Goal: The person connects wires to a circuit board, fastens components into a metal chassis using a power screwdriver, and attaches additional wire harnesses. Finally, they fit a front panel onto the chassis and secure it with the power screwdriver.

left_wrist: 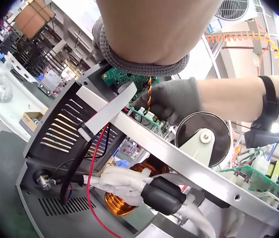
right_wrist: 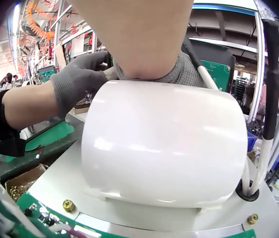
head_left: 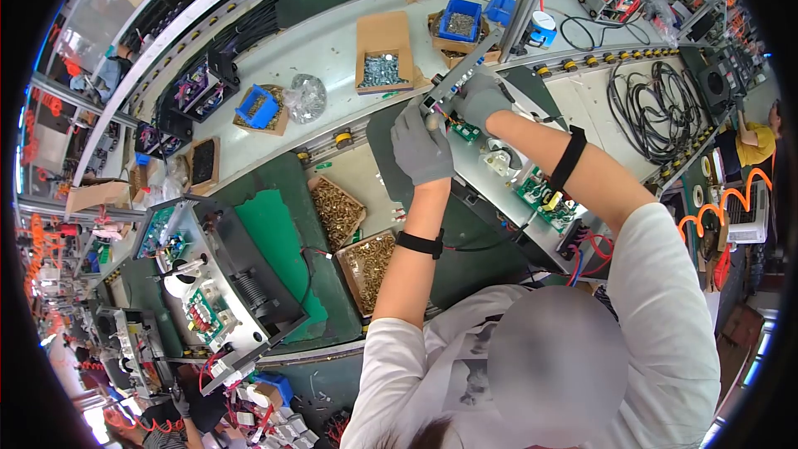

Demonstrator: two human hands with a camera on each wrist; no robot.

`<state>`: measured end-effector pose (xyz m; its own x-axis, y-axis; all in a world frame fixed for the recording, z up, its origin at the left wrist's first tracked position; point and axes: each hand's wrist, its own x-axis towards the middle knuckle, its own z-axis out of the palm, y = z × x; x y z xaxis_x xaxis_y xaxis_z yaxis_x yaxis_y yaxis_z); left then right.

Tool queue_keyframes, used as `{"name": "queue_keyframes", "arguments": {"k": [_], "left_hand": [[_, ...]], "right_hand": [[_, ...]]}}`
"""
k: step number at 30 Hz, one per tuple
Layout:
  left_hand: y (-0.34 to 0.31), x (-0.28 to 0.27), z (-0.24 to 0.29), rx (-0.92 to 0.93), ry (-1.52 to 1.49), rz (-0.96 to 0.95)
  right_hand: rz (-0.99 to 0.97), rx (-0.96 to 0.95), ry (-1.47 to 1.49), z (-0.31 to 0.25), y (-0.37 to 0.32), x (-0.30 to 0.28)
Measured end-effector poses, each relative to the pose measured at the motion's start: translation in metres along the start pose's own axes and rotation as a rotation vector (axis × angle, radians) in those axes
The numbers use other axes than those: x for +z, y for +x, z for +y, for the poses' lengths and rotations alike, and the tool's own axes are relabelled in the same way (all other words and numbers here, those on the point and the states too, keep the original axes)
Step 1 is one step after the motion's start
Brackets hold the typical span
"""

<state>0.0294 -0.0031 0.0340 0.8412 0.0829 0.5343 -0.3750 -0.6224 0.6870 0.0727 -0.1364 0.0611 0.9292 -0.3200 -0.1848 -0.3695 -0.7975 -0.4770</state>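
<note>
An opened electrical unit point(head_left: 467, 168) lies in front of me, its metal plate carrying circuit boards and a white cylinder point(right_wrist: 164, 144). My gloved left hand point(head_left: 422, 145) is at the unit's far end, beside the dark slotted end panel point(left_wrist: 67, 131); its fingertips are hidden by the wrist in the left wrist view. Close by, my gloved right hand point(head_left: 480, 101) reaches in over a green board point(left_wrist: 129, 82). Twisted yellow, red and black wires point(left_wrist: 149, 94) run past its fingers, and I cannot tell what these hold. Copper coils point(left_wrist: 119, 203) and thick white cables sit under the plate.
Two boxes of brass fasteners point(head_left: 337, 212) stand left of the unit. Another opened unit point(head_left: 224, 283) is at the lower left. Across the conveyor are a cardboard box of screws point(head_left: 384, 71) and blue bins point(head_left: 460, 18). A metal post point(head_left: 530, 0) rises behind my right hand.
</note>
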Motion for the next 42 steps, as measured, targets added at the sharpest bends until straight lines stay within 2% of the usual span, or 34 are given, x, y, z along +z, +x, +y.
{"name": "queue_keyframes", "arguments": {"k": [4, 6, 10, 14, 16, 17, 20, 21, 24, 28, 31, 33, 36, 40, 41, 42], "left_hand": [[0.0, 0.003, 0.002, -0.011, -0.004, 0.011], [-0.001, 0.004, 0.003, -0.011, 0.028, 0.037], [-0.002, 0.002, 0.006, -0.041, 0.045, 0.023], [-0.002, 0.002, 0.002, -0.023, 0.013, 0.018], [-0.001, 0.0, 0.004, -0.016, 0.003, 0.014], [-0.002, -0.001, 0.006, -0.053, 0.004, -0.003], [-0.001, 0.0, 0.007, -0.078, -0.002, -0.014], [-0.001, -0.001, 0.008, -0.079, -0.015, -0.004], [-0.003, 0.001, 0.006, -0.07, -0.017, 0.012], [-0.004, 0.003, 0.004, -0.035, -0.027, 0.028], [-0.004, 0.003, 0.003, -0.027, -0.03, 0.031], [-0.004, 0.002, 0.003, -0.054, -0.03, 0.016], [-0.003, 0.002, 0.001, -0.065, -0.031, 0.017], [-0.003, -0.001, -0.004, -0.043, -0.12, 0.012], [-0.008, -0.001, -0.004, -0.041, -0.121, 0.012], [-0.015, 0.0, -0.006, -0.022, -0.13, 0.112]], "right_hand": [[0.083, 0.048, -0.067, -0.01, -0.004, 0.003], [0.024, 0.169, -0.032, -0.017, -0.013, -0.003], [0.118, 0.307, 0.066, -0.033, -0.022, -0.005], [0.067, 0.376, 0.177, -0.01, 0.007, 0.014], [-0.163, 0.532, 0.542, -0.005, 0.014, 0.012], [-0.167, 0.527, 0.537, 0.001, 0.014, 0.01], [-0.507, 0.363, 0.972, 0.017, 0.009, 0.003], [-0.444, 0.452, 1.089, 0.013, 0.003, 0.004], [-0.404, 0.547, 1.244, 0.008, -0.001, 0.002], [-0.36, 0.532, 1.252, 0.007, 0.002, 0.005], [-0.418, 0.627, 1.304, 0.004, 0.004, 0.005], [-0.279, 0.613, 1.403, -0.002, 0.002, 0.01], [-0.312, 0.641, 1.565, -0.003, -0.002, 0.008], [-0.345, 0.657, 1.46, -0.011, -0.002, -0.006], [-0.401, 0.67, 1.169, -0.015, -0.002, -0.013], [-0.444, 0.67, 0.879, -0.02, -0.003, -0.022]]}}
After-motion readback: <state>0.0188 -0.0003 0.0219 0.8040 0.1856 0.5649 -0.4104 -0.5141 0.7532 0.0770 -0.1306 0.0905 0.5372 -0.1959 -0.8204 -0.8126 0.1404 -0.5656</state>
